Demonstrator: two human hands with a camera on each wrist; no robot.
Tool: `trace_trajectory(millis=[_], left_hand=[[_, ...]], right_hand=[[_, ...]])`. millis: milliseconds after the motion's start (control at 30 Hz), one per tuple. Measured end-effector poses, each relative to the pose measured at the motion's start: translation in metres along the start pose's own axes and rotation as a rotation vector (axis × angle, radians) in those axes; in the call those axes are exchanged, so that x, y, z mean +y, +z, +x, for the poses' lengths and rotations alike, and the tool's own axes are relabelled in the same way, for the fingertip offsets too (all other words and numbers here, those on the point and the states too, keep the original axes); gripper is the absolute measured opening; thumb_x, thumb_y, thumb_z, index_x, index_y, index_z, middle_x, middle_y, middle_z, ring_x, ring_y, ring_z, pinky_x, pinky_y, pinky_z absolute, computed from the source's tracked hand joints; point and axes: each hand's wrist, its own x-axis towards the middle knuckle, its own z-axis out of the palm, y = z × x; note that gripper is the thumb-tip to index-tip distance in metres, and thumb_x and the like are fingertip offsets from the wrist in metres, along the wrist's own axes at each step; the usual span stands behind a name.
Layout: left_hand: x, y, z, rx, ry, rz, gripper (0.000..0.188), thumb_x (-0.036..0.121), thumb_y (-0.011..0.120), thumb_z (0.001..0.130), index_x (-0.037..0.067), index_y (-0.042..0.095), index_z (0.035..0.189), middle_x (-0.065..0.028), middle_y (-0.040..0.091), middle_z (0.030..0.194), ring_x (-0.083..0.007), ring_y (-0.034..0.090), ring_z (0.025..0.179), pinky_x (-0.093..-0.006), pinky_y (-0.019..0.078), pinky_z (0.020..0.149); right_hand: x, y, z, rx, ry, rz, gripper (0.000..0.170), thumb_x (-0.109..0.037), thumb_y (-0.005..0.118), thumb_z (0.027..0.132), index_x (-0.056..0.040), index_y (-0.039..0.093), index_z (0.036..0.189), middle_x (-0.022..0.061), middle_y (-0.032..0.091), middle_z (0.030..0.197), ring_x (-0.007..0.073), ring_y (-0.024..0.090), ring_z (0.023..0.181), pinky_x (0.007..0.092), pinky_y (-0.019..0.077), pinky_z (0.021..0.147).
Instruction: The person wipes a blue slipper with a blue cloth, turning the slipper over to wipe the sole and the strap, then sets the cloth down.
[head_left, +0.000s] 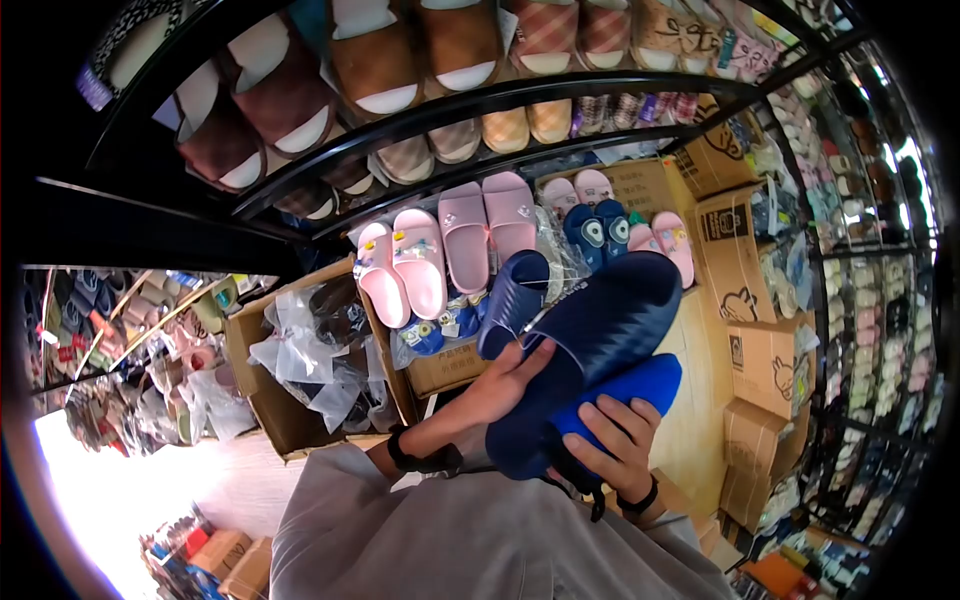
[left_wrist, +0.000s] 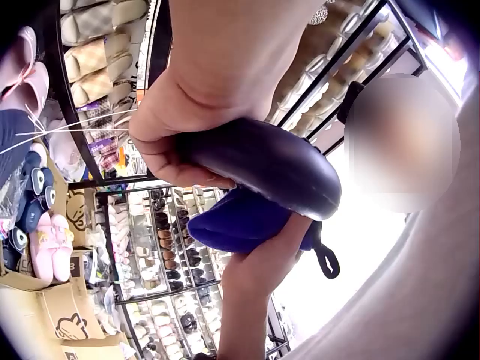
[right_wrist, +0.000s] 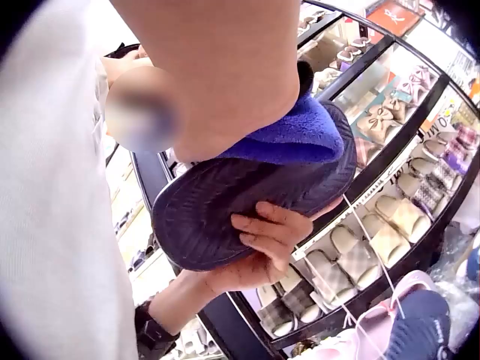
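A navy slide slipper [head_left: 610, 315] with a ribbed surface is held up in front of the person's body. The left hand [head_left: 505, 385] grips it by its side edge; in the right wrist view, that hand's fingers [right_wrist: 274, 232] curl over the footbed. Against the slipper lies a bright blue fuzzy cloth pad [head_left: 640, 385], which the right hand [head_left: 620, 445] grips with its fingers bent over it. A black loop [left_wrist: 327, 260] hangs off the pad in the left wrist view. The second navy slipper [head_left: 512, 300] is beside the held one, with thin white string near both.
Pink slides [head_left: 490, 225] and blue cartoon slippers [head_left: 597, 235] sit on boxes ahead. An open carton [head_left: 290, 425] with clear plastic bags stands at left. A black rack [head_left: 500, 95] of slippers curves overhead; more cartons [head_left: 725, 250] line the right.
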Motion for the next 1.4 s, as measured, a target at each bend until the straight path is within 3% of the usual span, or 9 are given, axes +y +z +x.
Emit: trace_trajectory(millis=[100,233,267,467,567,733,1067,1200,1400], left_hand=[[-0.003,-0.028,-0.002,-0.034,-0.121,0.013,0.042,0.041,0.058,0.118,0.006,0.068,0.137,-0.002,0.073,0.119,-0.0082,0.064,0.107,-0.0267,0.0521,0.096],[0.003,-0.049,-0.006,0.05,-0.233,-0.026,0.041,0.042,0.063,0.114,0.007,0.07,0.135,-0.0021,0.075,0.118,-0.0096,0.068,0.103,-0.0267,0.055,0.091],[0.001,-0.055,-0.005,0.036,-0.262,0.01,0.052,0.047,0.06,0.114,0.006,0.061,0.148,-0.0064,0.076,0.119,-0.0138,0.072,0.097,-0.029,0.0582,0.087],[0.009,-0.064,-0.005,0.09,-0.222,-0.057,0.051,0.05,0.065,0.111,0.005,0.07,0.135,-0.0055,0.077,0.118,-0.0139,0.072,0.103,-0.0293,0.0559,0.095],[0.002,-0.07,-0.008,0.076,-0.241,-0.008,0.053,0.051,0.065,0.111,0.004,0.07,0.136,-0.0065,0.077,0.119,-0.0138,0.072,0.102,-0.029,0.0564,0.094],[0.005,-0.081,-0.012,-0.021,-0.293,0.054,0.061,0.054,0.063,0.111,0.004,0.064,0.146,-0.0088,0.075,0.123,-0.0137,0.072,0.106,-0.0279,0.055,0.096],[-0.004,-0.093,-0.008,-0.089,-0.241,-0.099,0.066,0.051,0.063,0.111,0.001,0.053,0.154,-0.0147,0.07,0.136,-0.0211,0.07,0.12,-0.0363,0.0555,0.105],[0.008,-0.1,-0.018,-0.023,-0.207,0.013,0.056,0.048,0.063,0.112,0.003,0.062,0.145,-0.0121,0.071,0.133,-0.0191,0.072,0.112,-0.0342,0.0585,0.097],[0.015,-0.099,-0.025,0.024,-0.206,-0.043,0.061,0.05,0.064,0.111,0.0,0.061,0.145,-0.012,0.073,0.13,-0.0198,0.071,0.113,-0.0338,0.0565,0.101]], right_hand=[[0.012,0.005,0.003,-0.099,-0.028,-0.092,0.047,-0.05,0.081,0.094,-0.026,0.076,0.135,0.0067,0.075,0.143,0.0261,0.069,0.132,0.0461,0.0376,0.122],[-0.006,0.034,0.037,0.103,0.316,-0.002,0.052,-0.045,0.082,0.093,-0.0163,0.076,0.137,0.0113,0.072,0.146,0.0337,0.065,0.136,0.051,0.0416,0.118],[-0.014,0.038,0.04,0.068,0.283,0.017,0.052,-0.044,0.082,0.093,-0.0166,0.076,0.137,0.011,0.072,0.147,0.0334,0.065,0.137,0.051,0.0415,0.118],[-0.055,0.057,0.043,-0.112,-0.138,0.09,0.04,-0.025,0.062,0.105,-0.0209,0.073,0.144,0.0055,0.07,0.151,0.0241,0.067,0.137,0.041,0.0463,0.119],[-0.032,0.047,0.052,-0.213,-0.101,0.047,0.044,-0.029,0.068,0.102,-0.0204,0.072,0.145,0.0065,0.068,0.153,0.0242,0.066,0.139,0.0432,0.0459,0.119],[-0.015,0.056,0.055,0.094,0.294,-0.046,0.059,-0.041,0.085,0.087,-0.0169,0.075,0.14,0.0101,0.07,0.15,0.0317,0.064,0.139,0.0507,0.0447,0.117],[-0.057,0.066,0.051,-0.089,-0.195,0.04,0.045,-0.034,0.073,0.101,-0.017,0.073,0.143,0.0071,0.07,0.151,0.025,0.067,0.137,0.0402,0.0478,0.115],[-0.046,0.069,0.059,0.038,0.225,0.027,0.064,-0.037,0.086,0.086,-0.0185,0.072,0.145,0.0099,0.066,0.154,0.0307,0.063,0.14,0.0516,0.0448,0.117],[-0.072,0.08,0.056,0.022,0.017,0.083,0.051,-0.03,0.075,0.096,-0.0162,0.071,0.145,0.0078,0.068,0.153,0.0281,0.065,0.138,0.045,0.0473,0.117]])
